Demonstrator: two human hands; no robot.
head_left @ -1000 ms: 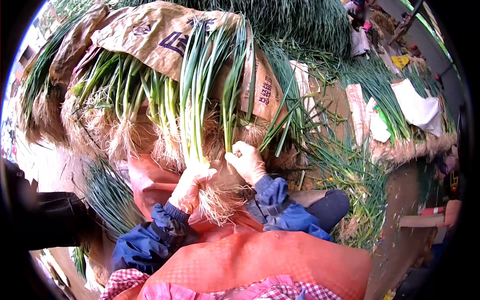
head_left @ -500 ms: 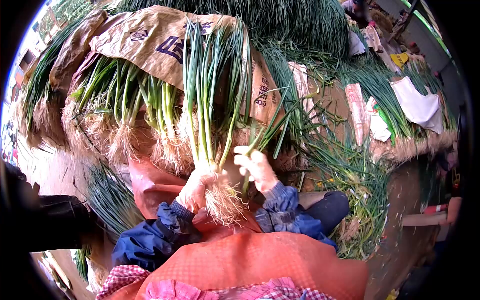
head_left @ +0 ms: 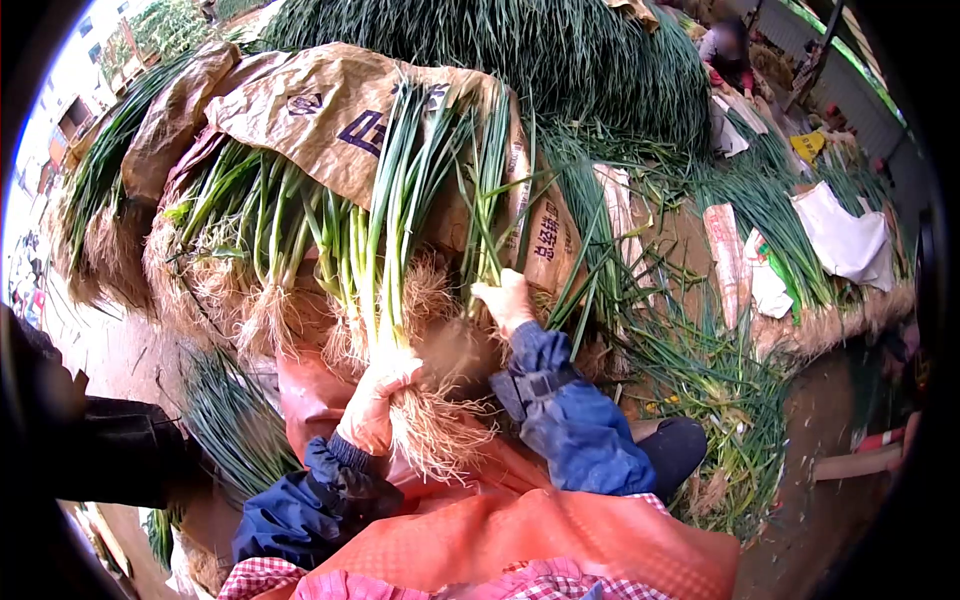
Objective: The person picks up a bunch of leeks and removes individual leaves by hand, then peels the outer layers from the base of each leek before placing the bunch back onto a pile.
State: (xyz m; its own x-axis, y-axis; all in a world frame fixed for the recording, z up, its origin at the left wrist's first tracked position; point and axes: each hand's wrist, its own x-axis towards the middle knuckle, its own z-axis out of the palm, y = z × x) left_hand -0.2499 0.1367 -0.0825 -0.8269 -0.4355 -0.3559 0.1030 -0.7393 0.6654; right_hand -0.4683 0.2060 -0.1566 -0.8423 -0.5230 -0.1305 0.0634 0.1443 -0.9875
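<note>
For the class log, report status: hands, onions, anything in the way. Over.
Left hand gripping a scallion bunch above its roots. Right hand closed on scallions at the pile. Printed sack draped over the pile behind.

One head-worn camera is looking forward and down, close over the lap. Its fisheye view is bending the edges.

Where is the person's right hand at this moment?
Near the centre of the head view, the right hand grips green onion stalks below the brown sack.
</note>
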